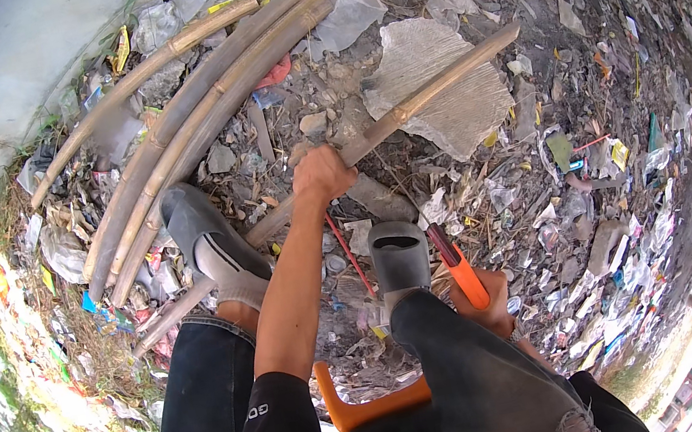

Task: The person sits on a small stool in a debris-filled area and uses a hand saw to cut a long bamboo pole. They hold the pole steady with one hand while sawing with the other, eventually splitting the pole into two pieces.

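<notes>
**Bamboo Pole Gripped Over Littered Ground**

Seen from above: left hand (322, 174) clenched around a bamboo pole (426, 91), grasping it near its middle. Long axis of the pole running diagonally, from lower left beneath the left shoe (206, 236) up to the far right, across a grey sheet of debris (447, 106). Right hand (486, 302) closed on the orange handle of a cutting tool (457, 266), held low beside the right knee, dark blade end pointing up and left toward the pole. Pole lying ahead of and above the tool, well apart from the blade. Left hand clearly nearer to the pole, already on it; right hand behind, close to the right shoe (399, 253). Bundle of longer bamboo poles (198, 112) stacked to the left, roughly parallel, untouched. Orange stool (370, 406) partly visible under the legs. Plastic scraps and litter (615, 168) all around.
</notes>
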Demonstrator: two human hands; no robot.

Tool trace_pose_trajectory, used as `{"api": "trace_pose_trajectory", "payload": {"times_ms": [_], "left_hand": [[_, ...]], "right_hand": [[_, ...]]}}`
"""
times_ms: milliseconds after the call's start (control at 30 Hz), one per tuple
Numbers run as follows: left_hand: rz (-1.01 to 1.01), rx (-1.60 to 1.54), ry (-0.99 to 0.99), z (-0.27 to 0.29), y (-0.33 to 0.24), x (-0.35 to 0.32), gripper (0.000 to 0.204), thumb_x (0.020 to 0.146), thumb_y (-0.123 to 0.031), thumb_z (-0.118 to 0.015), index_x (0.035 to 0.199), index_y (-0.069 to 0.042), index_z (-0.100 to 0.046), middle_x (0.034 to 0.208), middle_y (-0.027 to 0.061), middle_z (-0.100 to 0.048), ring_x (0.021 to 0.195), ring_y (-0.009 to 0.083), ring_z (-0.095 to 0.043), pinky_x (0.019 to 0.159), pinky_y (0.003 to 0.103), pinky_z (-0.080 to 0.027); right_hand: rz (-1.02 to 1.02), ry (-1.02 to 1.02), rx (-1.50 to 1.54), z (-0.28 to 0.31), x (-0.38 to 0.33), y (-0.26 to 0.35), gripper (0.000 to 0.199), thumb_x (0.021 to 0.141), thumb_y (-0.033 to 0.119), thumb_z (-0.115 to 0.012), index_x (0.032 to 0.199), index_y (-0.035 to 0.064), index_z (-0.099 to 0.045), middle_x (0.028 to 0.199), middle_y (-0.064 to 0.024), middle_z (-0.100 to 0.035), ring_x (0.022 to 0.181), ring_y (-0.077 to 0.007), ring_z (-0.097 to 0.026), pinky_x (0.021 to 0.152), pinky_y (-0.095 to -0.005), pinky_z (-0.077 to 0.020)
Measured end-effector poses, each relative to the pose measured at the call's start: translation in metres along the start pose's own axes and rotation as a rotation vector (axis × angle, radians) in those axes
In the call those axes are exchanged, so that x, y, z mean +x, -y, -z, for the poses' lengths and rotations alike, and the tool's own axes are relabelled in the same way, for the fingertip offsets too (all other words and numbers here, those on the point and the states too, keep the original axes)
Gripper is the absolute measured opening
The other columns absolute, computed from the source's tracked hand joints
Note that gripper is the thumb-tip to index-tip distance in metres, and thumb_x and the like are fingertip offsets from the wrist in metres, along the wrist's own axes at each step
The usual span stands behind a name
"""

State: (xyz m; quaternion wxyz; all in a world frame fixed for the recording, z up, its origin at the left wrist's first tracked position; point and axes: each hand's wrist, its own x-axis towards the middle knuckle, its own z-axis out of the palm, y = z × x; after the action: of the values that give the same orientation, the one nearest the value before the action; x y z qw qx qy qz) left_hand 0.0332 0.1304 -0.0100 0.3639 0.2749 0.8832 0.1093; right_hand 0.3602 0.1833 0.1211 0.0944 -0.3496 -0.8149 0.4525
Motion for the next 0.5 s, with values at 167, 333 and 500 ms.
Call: {"api": "trace_pose_trajectory", "payload": {"times_ms": [167, 333, 500], "left_hand": [[0.048, -0.001, -0.034, -0.001, -0.008, -0.001, 0.041, 0.078, -0.031, -0.076, 0.104, 0.002, -0.077, 0.107, 0.0253, -0.075, 0.103, 0.0405, -0.073, 0.092, 0.046, -0.059], [0.036, 0.037, -0.088, -0.013, -0.001, -0.003, 0.043, 0.078, -0.037, -0.074, 0.101, -0.001, -0.075, 0.099, 0.0222, -0.076, 0.095, 0.0396, -0.074, 0.087, 0.046, -0.059], [-0.054, 0.086, -0.318, -0.039, 0.007, -0.003, 0.047, 0.078, -0.045, -0.078, 0.101, -0.004, -0.072, 0.096, 0.0186, -0.076, 0.092, 0.0376, -0.074, 0.082, 0.046, -0.06]], "right_hand": [[-0.197, -0.002, 0.072, 0.026, 0.021, 0.031, 0.013, 0.083, 0.008, -0.075, 0.078, -0.0022, -0.068, 0.057, -0.0057, -0.057, 0.05, -0.0082, -0.05, 0.05, -0.0281, -0.0427], [-0.133, 0.05, -0.041, 0.051, 0.054, 0.092, 0.015, 0.084, 0.01, -0.077, 0.086, -0.0027, -0.07, 0.057, -0.0071, -0.056, 0.05, -0.0086, -0.047, 0.051, -0.0281, -0.0415], [-0.179, -0.092, 0.126, 0.112, 0.043, 0.121, 0.019, 0.081, 0.004, -0.074, 0.098, -0.0044, -0.074, 0.067, -0.0098, -0.063, 0.056, -0.0117, -0.053, 0.054, -0.0291, -0.0414]]}}
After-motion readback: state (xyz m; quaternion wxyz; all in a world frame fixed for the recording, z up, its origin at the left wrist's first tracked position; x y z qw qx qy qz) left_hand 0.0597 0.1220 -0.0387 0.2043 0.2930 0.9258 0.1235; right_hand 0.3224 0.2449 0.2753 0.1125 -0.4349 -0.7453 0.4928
